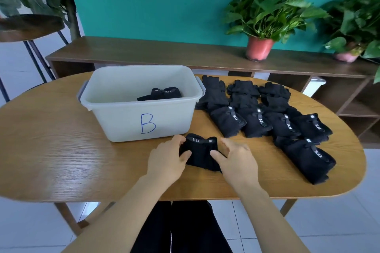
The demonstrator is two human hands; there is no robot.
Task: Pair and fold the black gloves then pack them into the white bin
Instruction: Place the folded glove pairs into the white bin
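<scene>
One folded black fabric glove bundle gripped by left hand, right hand; white plastic bin beside.

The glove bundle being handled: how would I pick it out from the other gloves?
Find the white bin marked B on the wooden table. Just before its front right corner lies a folded glove pair. Unlike the gloves spread to the right, it alone is gripped by the left hand and right hand.
</scene>
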